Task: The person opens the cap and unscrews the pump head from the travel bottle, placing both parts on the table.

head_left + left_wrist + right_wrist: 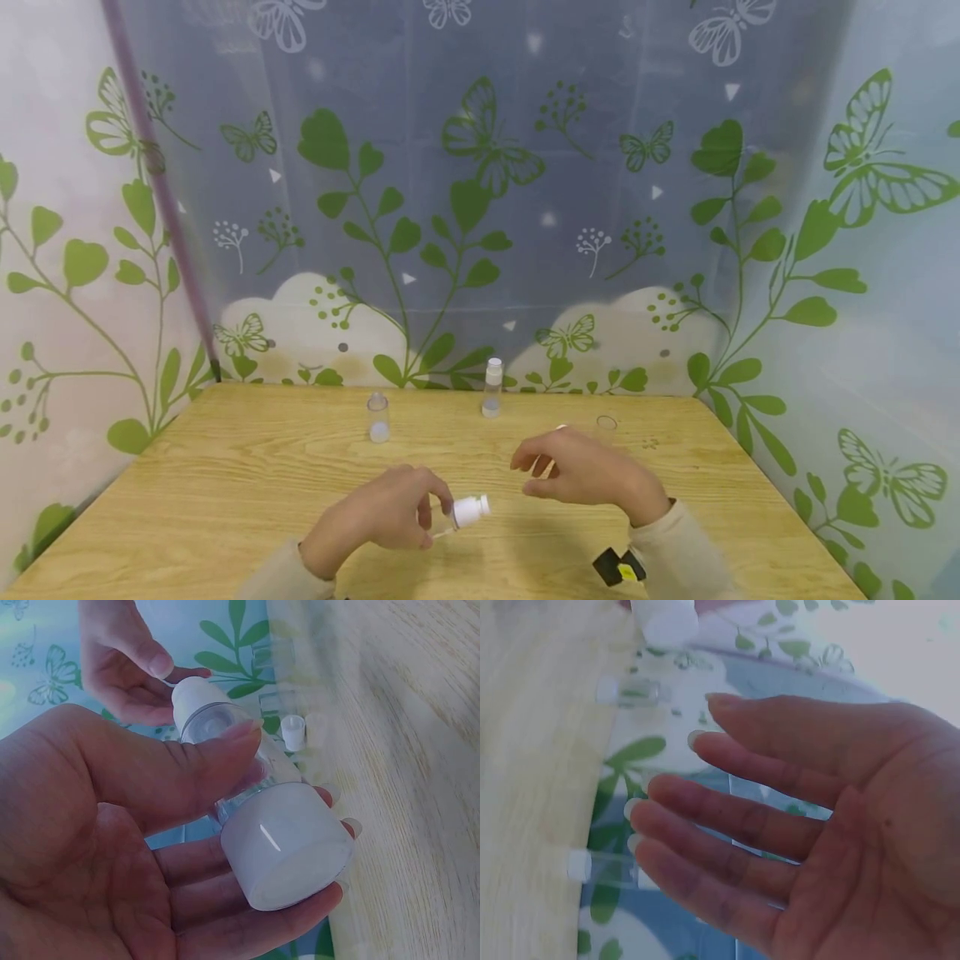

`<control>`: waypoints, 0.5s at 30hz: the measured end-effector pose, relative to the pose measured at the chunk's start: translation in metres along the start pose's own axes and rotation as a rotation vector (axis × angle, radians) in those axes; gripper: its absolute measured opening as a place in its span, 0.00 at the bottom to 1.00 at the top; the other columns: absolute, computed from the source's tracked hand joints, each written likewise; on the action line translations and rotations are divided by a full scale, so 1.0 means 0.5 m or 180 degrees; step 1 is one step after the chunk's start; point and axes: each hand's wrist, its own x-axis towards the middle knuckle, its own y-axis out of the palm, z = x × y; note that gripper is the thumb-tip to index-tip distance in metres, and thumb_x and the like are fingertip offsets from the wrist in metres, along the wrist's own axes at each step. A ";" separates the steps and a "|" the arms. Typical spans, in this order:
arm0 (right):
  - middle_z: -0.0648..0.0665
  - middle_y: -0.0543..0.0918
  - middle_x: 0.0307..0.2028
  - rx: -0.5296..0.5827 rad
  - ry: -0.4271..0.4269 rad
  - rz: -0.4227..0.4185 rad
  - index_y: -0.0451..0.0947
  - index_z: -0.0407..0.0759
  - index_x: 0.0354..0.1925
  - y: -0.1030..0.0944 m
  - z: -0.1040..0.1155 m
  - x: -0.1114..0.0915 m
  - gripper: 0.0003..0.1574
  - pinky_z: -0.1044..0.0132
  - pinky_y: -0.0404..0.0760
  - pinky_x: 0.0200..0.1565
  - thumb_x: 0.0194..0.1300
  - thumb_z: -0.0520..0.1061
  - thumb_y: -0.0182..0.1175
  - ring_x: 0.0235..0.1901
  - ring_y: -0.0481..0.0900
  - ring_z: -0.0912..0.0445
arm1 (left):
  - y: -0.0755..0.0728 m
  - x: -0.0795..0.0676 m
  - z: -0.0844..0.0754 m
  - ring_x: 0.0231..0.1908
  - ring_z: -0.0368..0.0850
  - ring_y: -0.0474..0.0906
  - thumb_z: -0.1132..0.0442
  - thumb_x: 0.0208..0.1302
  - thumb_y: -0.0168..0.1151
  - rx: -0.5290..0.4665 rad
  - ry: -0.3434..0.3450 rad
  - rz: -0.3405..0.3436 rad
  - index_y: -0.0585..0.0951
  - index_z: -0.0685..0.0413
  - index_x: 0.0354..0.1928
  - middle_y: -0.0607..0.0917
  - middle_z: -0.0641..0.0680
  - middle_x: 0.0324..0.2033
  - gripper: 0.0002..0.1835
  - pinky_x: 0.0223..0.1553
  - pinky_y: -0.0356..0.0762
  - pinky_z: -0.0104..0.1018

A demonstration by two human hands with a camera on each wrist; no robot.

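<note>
Head view: left fingers [432, 482] grip bottle [470, 511], lower end hidden; right fingers [529, 451] loosely bent, empty, mostly covering white item [561, 427].

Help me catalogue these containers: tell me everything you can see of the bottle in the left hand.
The bottle has a wide, smooth white base, a clear body and a white top narrowing to a neck, all plastic-looking. Held above the table, it tilts, its top pointing towards the side of the right hand, which is not touching it. The left hand grips it around the body, partly hiding it; whether anything is inside cannot be made out.
</note>
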 end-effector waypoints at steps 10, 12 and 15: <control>0.43 0.87 0.51 0.0104 -0.0182 0.0193 0.81 0.44 0.57 0.039 0.037 0.020 0.16 0.72 0.84 0.45 0.74 0.46 0.63 0.45 0.85 0.62 | 0.008 0.001 -0.003 0.25 0.38 0.79 0.73 0.50 0.76 0.0041 0.0058 0.0002 0.87 0.52 0.45 0.88 0.52 0.29 0.18 0.29 0.79 0.33; 0.42 0.87 0.51 0.0077 -0.0234 0.0194 0.81 0.43 0.57 0.043 0.041 0.023 0.17 0.73 0.84 0.45 0.74 0.46 0.62 0.44 0.85 0.62 | 0.008 0.002 -0.004 0.25 0.37 0.79 0.73 0.50 0.75 0.0041 0.0078 0.0002 0.87 0.52 0.45 0.89 0.53 0.30 0.18 0.28 0.79 0.32; 0.43 0.88 0.51 0.0072 -0.0285 0.0193 0.81 0.42 0.57 0.050 0.047 0.026 0.16 0.73 0.84 0.45 0.75 0.46 0.62 0.44 0.85 0.63 | 0.008 0.002 -0.005 0.25 0.37 0.79 0.74 0.49 0.75 0.0020 0.0104 0.0003 0.87 0.53 0.45 0.88 0.53 0.30 0.19 0.28 0.79 0.31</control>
